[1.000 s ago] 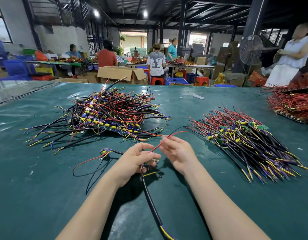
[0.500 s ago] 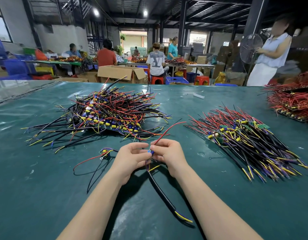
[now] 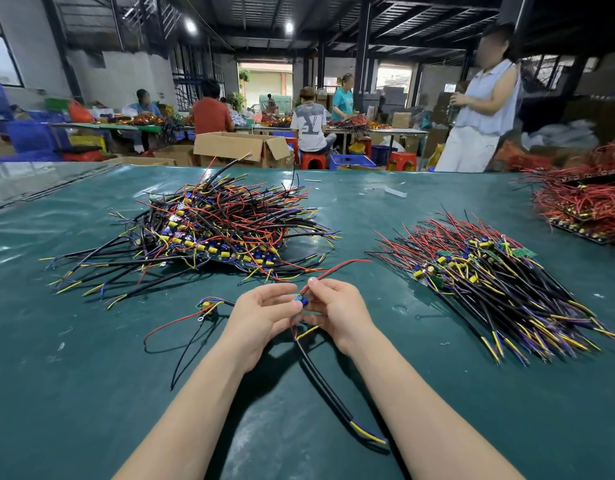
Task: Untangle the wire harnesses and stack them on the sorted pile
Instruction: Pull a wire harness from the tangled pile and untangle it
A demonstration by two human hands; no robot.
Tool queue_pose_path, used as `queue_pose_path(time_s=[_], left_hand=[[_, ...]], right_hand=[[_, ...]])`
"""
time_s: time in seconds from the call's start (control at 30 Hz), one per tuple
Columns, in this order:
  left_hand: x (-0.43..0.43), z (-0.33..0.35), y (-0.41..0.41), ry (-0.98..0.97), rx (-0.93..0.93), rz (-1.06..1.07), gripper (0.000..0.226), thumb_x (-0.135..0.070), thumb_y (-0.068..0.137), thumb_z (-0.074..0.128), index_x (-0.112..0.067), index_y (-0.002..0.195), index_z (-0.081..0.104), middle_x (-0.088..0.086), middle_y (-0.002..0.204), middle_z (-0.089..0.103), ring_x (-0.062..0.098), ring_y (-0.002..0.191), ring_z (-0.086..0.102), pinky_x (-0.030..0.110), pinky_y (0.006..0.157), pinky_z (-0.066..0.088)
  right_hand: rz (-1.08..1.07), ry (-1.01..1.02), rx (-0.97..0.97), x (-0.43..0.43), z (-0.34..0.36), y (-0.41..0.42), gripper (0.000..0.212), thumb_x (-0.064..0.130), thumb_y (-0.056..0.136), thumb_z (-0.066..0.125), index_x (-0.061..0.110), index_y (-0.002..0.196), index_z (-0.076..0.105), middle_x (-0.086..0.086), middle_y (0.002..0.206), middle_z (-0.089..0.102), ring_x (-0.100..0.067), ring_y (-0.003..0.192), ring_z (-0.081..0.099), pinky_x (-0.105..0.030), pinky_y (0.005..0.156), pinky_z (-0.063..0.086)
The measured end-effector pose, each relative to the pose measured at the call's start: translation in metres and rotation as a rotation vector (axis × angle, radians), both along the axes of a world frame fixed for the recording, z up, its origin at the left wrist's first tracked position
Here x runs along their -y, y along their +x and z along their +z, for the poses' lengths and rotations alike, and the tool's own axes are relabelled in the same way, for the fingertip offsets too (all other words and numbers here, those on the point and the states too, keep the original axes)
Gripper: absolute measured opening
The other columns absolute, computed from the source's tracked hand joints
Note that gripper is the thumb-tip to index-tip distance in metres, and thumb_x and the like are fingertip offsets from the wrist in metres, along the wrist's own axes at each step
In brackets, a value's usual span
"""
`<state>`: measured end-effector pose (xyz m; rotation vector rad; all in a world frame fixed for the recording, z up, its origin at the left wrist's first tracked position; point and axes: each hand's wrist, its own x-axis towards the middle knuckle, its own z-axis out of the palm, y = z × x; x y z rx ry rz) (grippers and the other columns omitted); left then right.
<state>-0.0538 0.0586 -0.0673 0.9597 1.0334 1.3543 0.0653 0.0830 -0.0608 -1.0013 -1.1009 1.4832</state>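
Your hands have drawn together since a second ago. The harness [image 3: 312,362] is now pinched between them, and its black tail [image 3: 337,400] has swung from 6 toward 5 o'clock across the table [image 3: 91,393]. Your left hand [image 3: 261,313] curls thumb and fingertips onto the small blue part [image 3: 301,301]. Your right hand [image 3: 337,313] pinches the red lead [image 3: 337,268] just above it, and the lead runs off toward 1 o'clock. The harness looks free of the tangle [image 3: 212,230] at 11 o'clock, so I judge it ready for the sorted pile [image 3: 489,282] at 2 o'clock. A second harness [image 3: 209,306] lies loose at 9 o'clock of your left hand.
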Motion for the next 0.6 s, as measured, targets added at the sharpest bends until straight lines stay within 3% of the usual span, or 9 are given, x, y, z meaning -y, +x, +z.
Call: queue_pose_path(time_s=[0.1,0.23,0.33,0.5,0.6], left_hand=[[0.0,0.001,0.001,0.016,-0.074,0.018,0.022,0.013,0.081,0.058,-0.005,0.093,0.063,0.007,0.079,0.061,0.011,0.067,0.061,0.015,0.057,0.053],[0.0,0.002,0.006,0.02,-0.151,0.048,0.013,0.005,0.084,0.06,-0.008,0.081,0.062,0.003,0.069,0.061,0.003,0.054,0.058,0.018,0.055,0.054],[-0.001,0.002,0.006,0.02,-0.213,0.084,0.008,-0.003,0.083,0.065,-0.008,0.078,0.061,0.004,0.068,0.061,0.011,0.061,0.058,0.021,0.055,0.053],[0.0,0.003,0.005,0.012,-0.251,0.132,0.017,0.002,0.077,0.068,-0.01,0.066,0.062,-0.004,0.053,0.059,0.002,0.046,0.054,0.012,0.044,0.042],[0.001,0.007,0.001,-0.004,-0.211,0.039,0.021,0.003,0.078,0.065,-0.011,0.063,0.06,-0.004,0.049,0.057,0.002,0.044,0.052,0.012,0.043,0.038]], right_hand=[[-0.027,0.006,0.053,0.0,0.002,-0.001,0.029,0.012,0.094,0.05,0.012,0.065,0.053,-0.005,0.065,0.054,-0.01,0.052,0.049,-0.016,0.041,0.041],[-0.05,0.013,0.051,0.002,0.002,0.001,0.028,0.009,0.09,0.056,0.011,0.063,0.055,-0.003,0.058,0.046,-0.004,0.04,0.045,-0.013,0.039,0.037],[-0.037,0.049,0.116,0.004,0.001,-0.002,0.027,0.005,0.086,0.059,0.01,0.06,0.055,-0.003,0.057,0.043,-0.007,0.043,0.041,-0.014,0.041,0.031],[-0.002,0.035,0.132,0.001,0.006,0.003,0.029,-0.002,0.081,0.059,0.009,0.056,0.05,0.002,0.044,0.044,-0.007,0.037,0.035,-0.016,0.042,0.026],[0.077,0.014,0.13,-0.001,0.007,0.009,0.031,-0.001,0.081,0.059,0.013,0.054,0.051,0.007,0.041,0.046,-0.005,0.035,0.039,-0.015,0.044,0.03]])
